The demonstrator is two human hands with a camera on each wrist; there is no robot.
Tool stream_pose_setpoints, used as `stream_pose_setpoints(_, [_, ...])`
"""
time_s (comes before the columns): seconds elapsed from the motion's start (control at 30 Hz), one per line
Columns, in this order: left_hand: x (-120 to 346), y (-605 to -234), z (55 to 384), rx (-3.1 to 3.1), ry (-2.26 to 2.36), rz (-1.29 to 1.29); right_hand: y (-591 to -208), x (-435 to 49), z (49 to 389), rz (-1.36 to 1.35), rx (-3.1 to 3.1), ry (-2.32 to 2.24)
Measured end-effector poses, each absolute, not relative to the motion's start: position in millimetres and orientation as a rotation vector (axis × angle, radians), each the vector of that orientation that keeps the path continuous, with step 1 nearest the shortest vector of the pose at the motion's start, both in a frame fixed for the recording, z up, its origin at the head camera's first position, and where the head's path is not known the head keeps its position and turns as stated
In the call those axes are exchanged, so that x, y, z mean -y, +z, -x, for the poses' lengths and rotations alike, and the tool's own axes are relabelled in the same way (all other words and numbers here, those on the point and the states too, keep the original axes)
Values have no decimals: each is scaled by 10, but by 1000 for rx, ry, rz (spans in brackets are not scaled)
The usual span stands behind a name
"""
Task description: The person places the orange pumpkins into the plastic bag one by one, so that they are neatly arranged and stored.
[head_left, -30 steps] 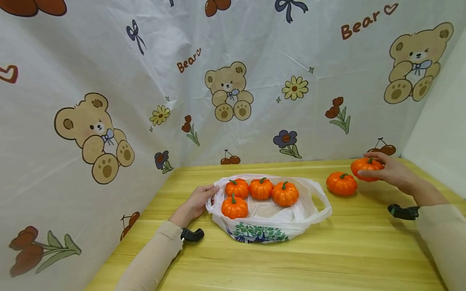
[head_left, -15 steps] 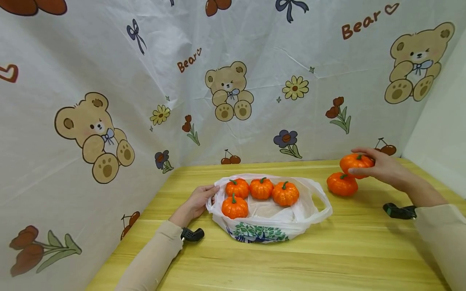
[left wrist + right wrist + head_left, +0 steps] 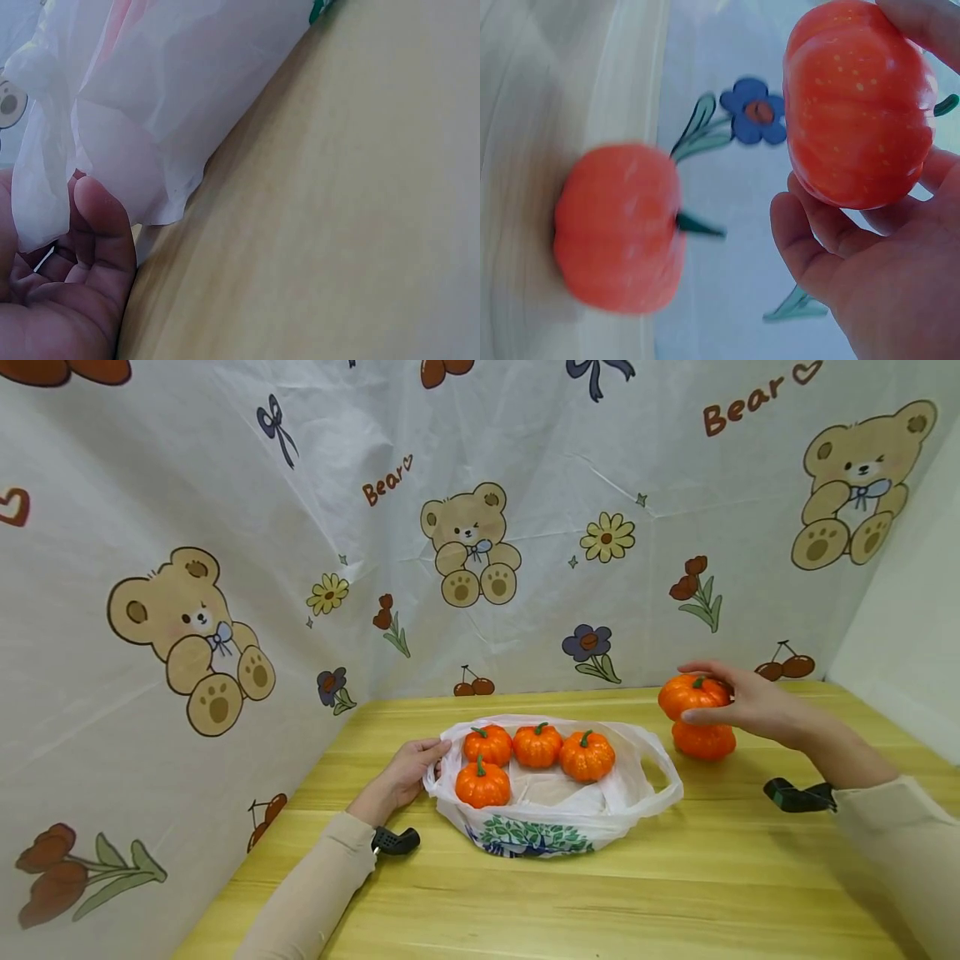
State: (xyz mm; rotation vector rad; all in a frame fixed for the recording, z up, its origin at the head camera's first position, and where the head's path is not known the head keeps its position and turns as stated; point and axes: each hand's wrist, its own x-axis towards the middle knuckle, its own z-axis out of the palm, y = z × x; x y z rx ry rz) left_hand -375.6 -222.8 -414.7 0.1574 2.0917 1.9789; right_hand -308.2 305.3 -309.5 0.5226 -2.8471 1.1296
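Observation:
My right hand [image 3: 757, 702] grips a small orange pumpkin [image 3: 692, 695] with a green stem, lifted off the table. In the right wrist view the thumb and fingers wrap the held pumpkin [image 3: 859, 105], while a second pumpkin [image 3: 619, 229] sits on the table. That second pumpkin [image 3: 705, 742] is partly covered by the held one in the head view. On the left, my left hand [image 3: 405, 770] holds the handle end of a white plastic bag [image 3: 540, 835]. The left wrist view shows the bag's handle [image 3: 45, 165] between thumb and curled fingers. Several pumpkins [image 3: 483, 783] lie inside the bag's open mouth.
The bag's right handle loop [image 3: 660, 777] spreads onto the wooden table [image 3: 570, 910]. A white sheet [image 3: 525, 635] printed with bears and flowers hangs behind and at the left. A plain white wall [image 3: 907, 668] borders the right side.
My right hand has carried the gripped pumpkin leftward and slightly up, from the right of the other pumpkin to above it. The left hand and bag have stayed in place.

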Motion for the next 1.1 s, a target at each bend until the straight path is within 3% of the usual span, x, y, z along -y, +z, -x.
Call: stream_pose_setpoints(1.1, [2241,-4140,3767,-2076,1966,-172,-3017,-1822,2900,-922,2860,1290])
